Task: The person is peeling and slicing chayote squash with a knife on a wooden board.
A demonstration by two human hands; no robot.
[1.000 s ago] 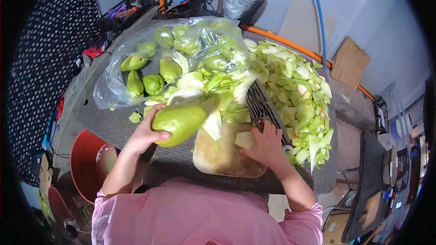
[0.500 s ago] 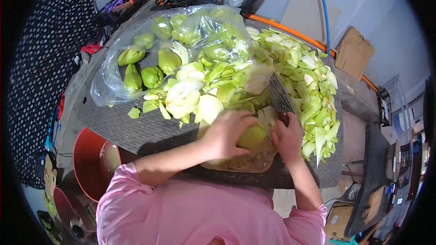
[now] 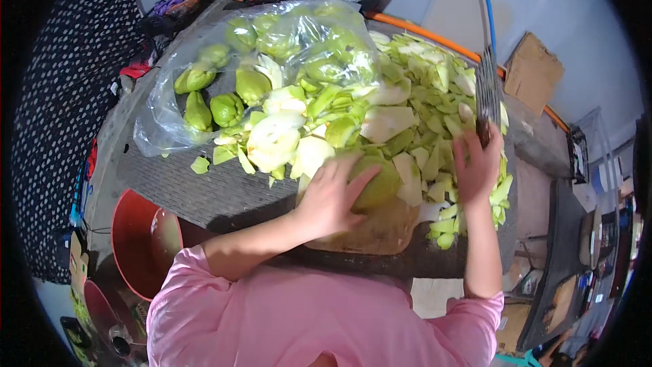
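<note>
My left hand [image 3: 329, 194] is curled against the side of a green chayote [image 3: 377, 183], steadying it on a wooden cutting board [image 3: 380, 230]. In my right hand [image 3: 479, 166] is the dark handle of a knife [image 3: 487, 88]. Its broad, streaked blade points away from me, above the right-hand heap of green peelings [image 3: 435, 105], well apart from the chayote. Peeled pale chayotes [image 3: 273, 139] and cut slices lie beyond my left hand. The fingers of both hands are slightly blurred.
A clear plastic bag [image 3: 159, 119] with several whole chayotes lies at the far left of the dark mat [image 3: 163, 183]. Red buckets [image 3: 129, 245] stand below on the left. An orange pipe [image 3: 421, 37] and a cardboard piece [image 3: 534, 73] are along the back wall.
My right hand has swung the knife from beside the chayote out to the right and away, over the peelings. Some pieces on the right have shifted. My left hand stays by the chayote.
</note>
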